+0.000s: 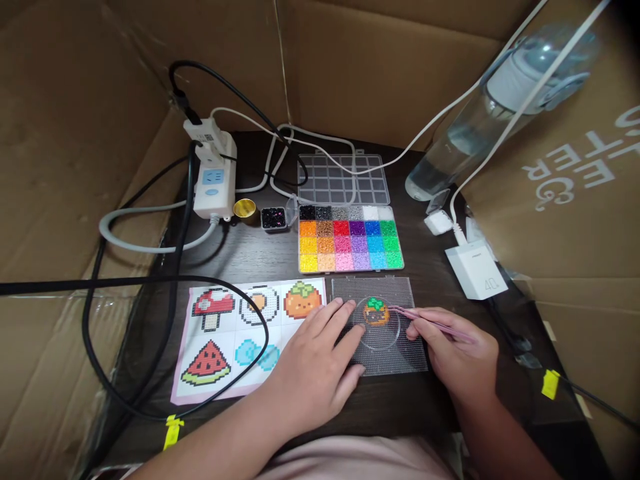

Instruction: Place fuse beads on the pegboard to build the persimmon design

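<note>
My left hand (315, 360) lies flat with fingers stretched out, resting on the left edge of a clear pegboard (395, 357) and the corner of a pattern sheet (225, 333). My right hand (457, 350) is closed on pink tweezers (425, 321), whose tip reaches a small orange and green bead figure (376, 312) on the pegboard. A sorted box of coloured beads (350, 239) stands just behind the pegboard, its clear lid (343, 180) open to the back.
A power strip (214, 180) with black and white cables sits back left. A small black bead tub (273, 218) and a gold cap (244, 209) lie beside the bead box. A clear bottle (480, 113) leans at right, over a white charger (477, 270). Cardboard walls surround the table.
</note>
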`<state>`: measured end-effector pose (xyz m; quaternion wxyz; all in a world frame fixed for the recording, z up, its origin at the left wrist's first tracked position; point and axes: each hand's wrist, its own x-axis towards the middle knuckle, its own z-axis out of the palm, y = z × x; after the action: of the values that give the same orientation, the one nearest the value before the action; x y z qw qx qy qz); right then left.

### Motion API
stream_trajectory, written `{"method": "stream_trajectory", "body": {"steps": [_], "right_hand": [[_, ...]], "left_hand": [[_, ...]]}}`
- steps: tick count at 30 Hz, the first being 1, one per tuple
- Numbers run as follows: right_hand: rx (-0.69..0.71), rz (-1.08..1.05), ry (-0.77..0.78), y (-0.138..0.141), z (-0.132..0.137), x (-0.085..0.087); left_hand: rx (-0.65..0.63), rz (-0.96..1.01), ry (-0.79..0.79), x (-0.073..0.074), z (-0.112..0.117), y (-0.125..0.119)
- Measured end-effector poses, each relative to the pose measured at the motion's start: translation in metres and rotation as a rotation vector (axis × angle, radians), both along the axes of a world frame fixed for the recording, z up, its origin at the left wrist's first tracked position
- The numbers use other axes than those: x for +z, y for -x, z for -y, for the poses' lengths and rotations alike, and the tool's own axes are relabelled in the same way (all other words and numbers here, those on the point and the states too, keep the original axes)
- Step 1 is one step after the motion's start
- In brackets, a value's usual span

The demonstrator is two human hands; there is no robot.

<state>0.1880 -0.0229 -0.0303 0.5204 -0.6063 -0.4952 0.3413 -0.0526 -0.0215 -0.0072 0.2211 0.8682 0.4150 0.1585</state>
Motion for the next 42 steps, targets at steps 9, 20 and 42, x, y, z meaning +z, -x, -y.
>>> {"method": "stream_trajectory", "body": {"steps": [9, 20, 42], "right_hand": [[0.026, -0.016, 0.001, -0.001, 0.000, 0.000], [0.019, -0.006, 0.000, 0.002, -0.005, 0.007], [0.195, 0.016, -0.188, 0.035, -0.080, 0.051]], "left_hand": [[-0.007, -0.023, 0.004, 0.000, 0.001, -0.001], [-0.016, -0.036, -0.025, -0.003, -0.002, -0.001], [0.009, -0.039, -0.029, -0.002, 0.003, 0.002]]}}
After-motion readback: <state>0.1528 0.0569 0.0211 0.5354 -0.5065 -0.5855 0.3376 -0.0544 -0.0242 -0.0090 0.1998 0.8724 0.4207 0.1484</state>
